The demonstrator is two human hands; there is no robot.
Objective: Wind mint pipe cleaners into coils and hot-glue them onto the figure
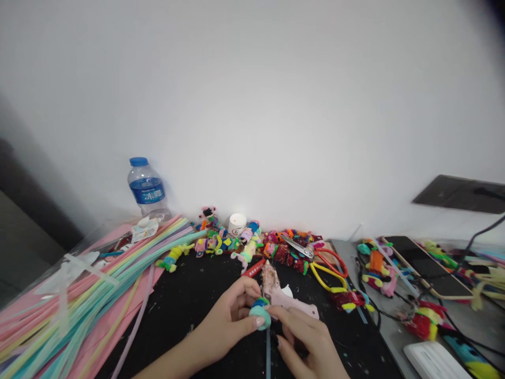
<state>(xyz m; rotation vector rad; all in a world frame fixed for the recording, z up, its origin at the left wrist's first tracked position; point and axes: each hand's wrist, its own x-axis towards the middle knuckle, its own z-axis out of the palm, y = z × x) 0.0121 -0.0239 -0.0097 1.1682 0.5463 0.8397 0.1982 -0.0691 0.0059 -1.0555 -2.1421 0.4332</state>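
My left hand point(226, 321) is partly closed: the thumb presses on the near face of a small, rounded, teal fuzzy piece with a blue, green and yellow end point(260, 317), with the fingers curled behind it. The piece is thus pinched, and sits between my two hands above a flat black work mat point(177, 310). My right hand point(310, 337) is half curled; its index finger touches the right side of the piece, and its thumb, with a dark nail, stands lower and apart from it. I cannot tell whether this hand also grips. A narrow, pale grey-blue strip point(268, 355) runs below the piece; whether it is attached cannot be determined. A pale pink glue gun with a stained nozzle point(294, 305) lies just beyond my right fingers.

Containers: a clear plastic bottle with a blue cap and blue label point(147, 190) stands near the wall at left; its fill level cannot be read. A small, round white tub point(237, 225) stands behind the row of multicoloured fuzzy figures point(215, 244); its contents cannot be made out.
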